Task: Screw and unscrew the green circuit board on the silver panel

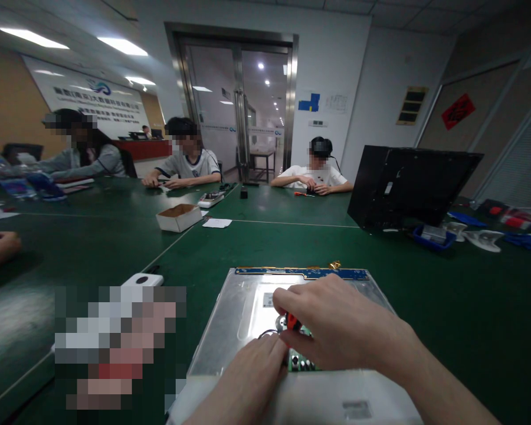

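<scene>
A flat display panel (221, 319) with a silvery metal back lies in front of me, a blue circuit strip (301, 273) along its far edge. My right hand (336, 319) is closed around a red-and-black screwdriver (292, 321), only part of its handle showing; its tip is hidden. Beneath it is a green circuit board (303, 361), partly covered by my hands. My left hand (259, 369) rests against the board's left side, fingers together and fingertips hidden. A thin dark wire curves near them.
A white power strip (144, 280) lies to the left, beside a blurred patch. Farther off are an open cardboard box (179, 218), a white paper (217, 223) and a black monitor (411, 186). Blue tray (433, 237) sits at right. Several people sit around the green table (283, 242).
</scene>
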Available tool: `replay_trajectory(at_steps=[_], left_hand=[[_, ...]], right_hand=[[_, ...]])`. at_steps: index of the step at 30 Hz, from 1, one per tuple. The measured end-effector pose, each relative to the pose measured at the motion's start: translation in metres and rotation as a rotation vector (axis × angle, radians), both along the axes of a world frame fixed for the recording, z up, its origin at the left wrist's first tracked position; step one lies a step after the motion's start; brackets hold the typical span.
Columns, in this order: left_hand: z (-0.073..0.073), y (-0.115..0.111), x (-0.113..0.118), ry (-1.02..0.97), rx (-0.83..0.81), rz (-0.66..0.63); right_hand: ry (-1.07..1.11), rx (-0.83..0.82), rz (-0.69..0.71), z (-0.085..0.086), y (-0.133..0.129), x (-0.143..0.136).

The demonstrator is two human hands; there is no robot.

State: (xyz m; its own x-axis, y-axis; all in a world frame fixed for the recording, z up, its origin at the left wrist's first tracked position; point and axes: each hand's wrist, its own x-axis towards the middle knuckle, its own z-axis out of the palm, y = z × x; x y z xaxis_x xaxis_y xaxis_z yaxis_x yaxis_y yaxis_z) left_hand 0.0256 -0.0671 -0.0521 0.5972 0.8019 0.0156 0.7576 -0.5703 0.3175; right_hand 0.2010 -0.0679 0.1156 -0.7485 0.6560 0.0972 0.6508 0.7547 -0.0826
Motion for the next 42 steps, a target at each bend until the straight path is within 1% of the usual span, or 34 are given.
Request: replay_trajectory(at_steps=[3, 8, 13, 18, 21, 23, 27, 31, 36, 42], left_hand=[[-0.001, 0.0, 0.0, -0.005, 0.013, 0.007], [0.002, 0.001, 0.001, 0.017, -0.013, 0.01], [0.001, -0.001, 0.0, 0.004, -0.021, 0.012], [0.004, -0.003, 0.0, -0.021, -0.016, 0.007], [0.006, -0.002, 0.001, -0.02, -0.012, -0.01], [0.005, -0.001, 0.002, 0.004, 0.008, -0.016], [-0.002, 0.0, 0.0, 0.017, 0.045, -0.001], [-0.005, 0.0, -0.002, -0.018, 0.064, -0.003], [0.001, -0.004, -0.003, -0.034, 0.041, -0.031], [0.006, -0.007, -0.002, -0.064, 0.081, -0.042]], right_hand=[[0.011, 0.001, 0.011, 0.002, -0.001, 0.0], [0.001, -0.023, -0.005, 0.004, -0.002, -0.001], [-0.022, -0.05, -0.017, 0.005, -0.002, 0.0], [0.033, -0.078, 0.049, 0.007, -0.004, 0.004], [0.034, -0.063, 0.068, 0.006, -0.005, 0.004], [0.02, -0.041, 0.048, 0.004, -0.004, 0.002], [-0.007, -0.013, 0.005, 0.0, -0.001, -0.001], [0.005, -0.013, 0.028, 0.0, -0.001, -0.002], [0.022, -0.04, 0.053, 0.001, -0.002, 0.002], [0.014, -0.079, 0.088, 0.005, -0.004, 0.002]])
